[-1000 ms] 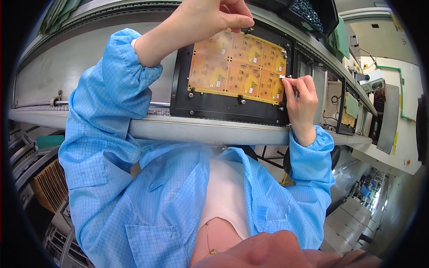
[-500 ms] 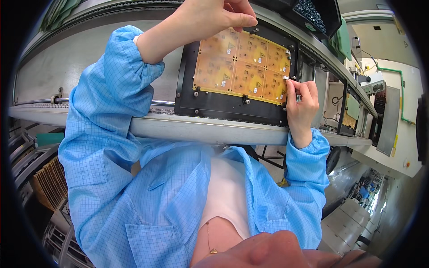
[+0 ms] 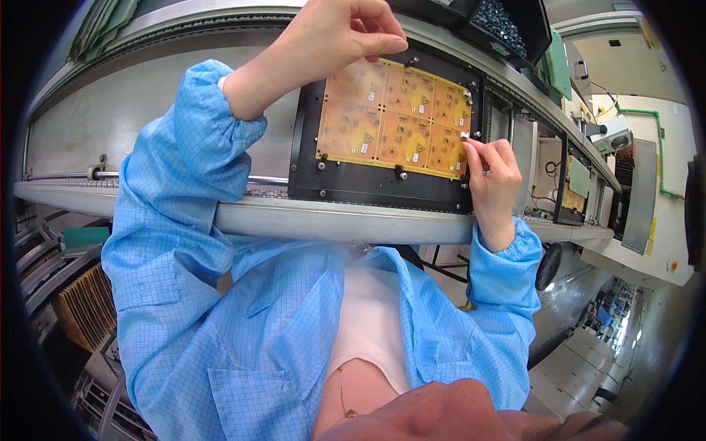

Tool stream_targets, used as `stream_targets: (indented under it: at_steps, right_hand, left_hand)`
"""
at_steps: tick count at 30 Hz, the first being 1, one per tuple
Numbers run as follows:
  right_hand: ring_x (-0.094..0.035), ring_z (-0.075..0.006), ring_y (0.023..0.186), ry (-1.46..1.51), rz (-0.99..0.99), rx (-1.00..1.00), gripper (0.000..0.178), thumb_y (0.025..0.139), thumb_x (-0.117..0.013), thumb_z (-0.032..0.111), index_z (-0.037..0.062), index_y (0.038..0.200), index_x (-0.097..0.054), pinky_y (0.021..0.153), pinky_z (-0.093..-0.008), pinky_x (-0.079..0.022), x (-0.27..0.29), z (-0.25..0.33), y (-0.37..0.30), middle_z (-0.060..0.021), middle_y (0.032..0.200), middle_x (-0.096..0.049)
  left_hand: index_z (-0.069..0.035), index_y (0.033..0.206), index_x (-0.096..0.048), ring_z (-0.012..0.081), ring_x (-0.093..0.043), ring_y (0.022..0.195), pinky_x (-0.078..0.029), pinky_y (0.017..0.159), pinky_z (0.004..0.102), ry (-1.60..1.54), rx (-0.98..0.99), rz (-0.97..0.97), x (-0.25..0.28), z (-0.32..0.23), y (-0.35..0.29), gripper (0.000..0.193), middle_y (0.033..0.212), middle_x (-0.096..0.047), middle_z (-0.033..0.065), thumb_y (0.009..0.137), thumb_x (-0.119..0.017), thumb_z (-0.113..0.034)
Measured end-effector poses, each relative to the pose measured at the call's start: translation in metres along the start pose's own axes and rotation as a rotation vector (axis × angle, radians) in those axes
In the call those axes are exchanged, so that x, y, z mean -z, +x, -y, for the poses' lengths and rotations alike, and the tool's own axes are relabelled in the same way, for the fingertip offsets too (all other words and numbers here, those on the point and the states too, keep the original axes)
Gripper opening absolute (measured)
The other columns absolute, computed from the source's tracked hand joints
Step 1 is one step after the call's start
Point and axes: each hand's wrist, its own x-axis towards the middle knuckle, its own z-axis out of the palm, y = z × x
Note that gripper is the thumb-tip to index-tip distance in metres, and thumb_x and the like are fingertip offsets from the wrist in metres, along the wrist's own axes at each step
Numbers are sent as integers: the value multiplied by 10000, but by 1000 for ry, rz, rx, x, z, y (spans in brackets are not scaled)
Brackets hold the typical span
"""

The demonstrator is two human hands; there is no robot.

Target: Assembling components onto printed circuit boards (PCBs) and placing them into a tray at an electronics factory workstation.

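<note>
A yellow-orange circuit board panel (image 3: pixel 406 121), divided into several printed sections, lies in a black carrier frame (image 3: pixel 353 184) on the rail line. My right hand (image 3: pixel 494 173) is at the panel's right edge, thumb and index finger pinched on a small white component (image 3: pixel 465 136). Above the panel's far left part, my left hand (image 3: pixel 346 33) is raised, thumb and index fingertips together and the other fingers curled. Whatever may be between those fingertips is too small to make out.
Beyond the frame stands a black bin (image 3: pixel 507 29) of small dark parts. A metal rail (image 3: pixel 346 220) runs along the near side. Another carrier with a board (image 3: pixel 577 184) sits further right. At lower left is a rack of brown boards (image 3: pixel 84 309).
The view has shifted slightly, so the panel appears a little lower and further left. Both hands keep their pinched poses, the right still at the white component.
</note>
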Motion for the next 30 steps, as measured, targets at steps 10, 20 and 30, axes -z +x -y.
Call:
stream_targets:
  at_steps: [10, 20, 30]
  right_hand:
    - [-671, -247, 828, -14, -136, 206, 160, 900, -691, 131, 52, 1036, -721, 735, -332, -523, -4, -59, 130, -111, 951, -702]
    - [-653, -317, 950, -329, 145, 63, 152, 859, -706, 138, 62, 985, -742, 874, -409, -526, -47, -100, 206, -137, 946, -712]
    - [-705, -205, 751, 124, -110, 89, 162, 929, -660, 171, 40, 1012, -707, 691, -306, -538, -38, -76, 188, -113, 841, -725]
  left_hand:
    - [20, 995, -737, 106, -669, 702, -520, 657, 249, 83, 139, 125, -4, 18, -11, 245, 820, -719, 69, 914, -715, -209]
    - [61, 1057, -711, 136, -697, 803, -547, 755, 270, 84, 119, 177, -11, 26, -3, 214, 871, -725, 107, 924, -636, -89]
    - [-19, 912, -724, 313, -672, 890, -536, 789, 389, 664, -257, 172, -45, 48, 41, 120, 898, -687, 152, 813, -669, -57]
